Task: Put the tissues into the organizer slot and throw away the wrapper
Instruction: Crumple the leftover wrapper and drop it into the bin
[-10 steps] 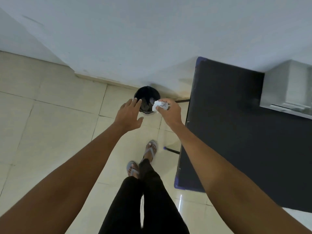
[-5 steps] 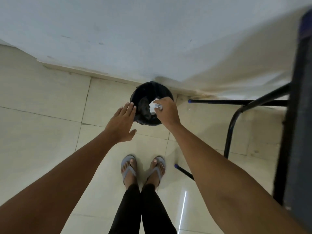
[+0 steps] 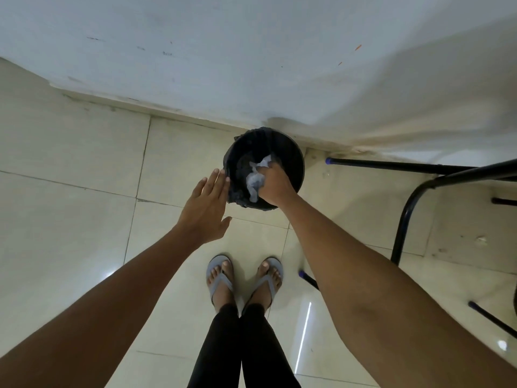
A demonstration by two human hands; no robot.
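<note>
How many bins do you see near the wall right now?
1. The round black waste bin stands on the tiled floor against the wall, under the right hand holding the crumpled white wrapper. Others may be out of view.

Right hand (image 3: 272, 186) over black bin (image 3: 293, 161), fingers around crumpled wrapper (image 3: 256, 179); left hand (image 3: 205, 210) flat beside the rim.

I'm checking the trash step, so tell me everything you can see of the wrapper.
The wrapper is a crumpled, whitish, thin piece, plastic-like with a slight blue-grey sheen. It is bunched in the grip of the right hand, trailing out to the left of the fingers. It hangs over the open mouth of the black bin, not yet dropped. Only the hand clearly touches it; any print is unreadable.
</note>
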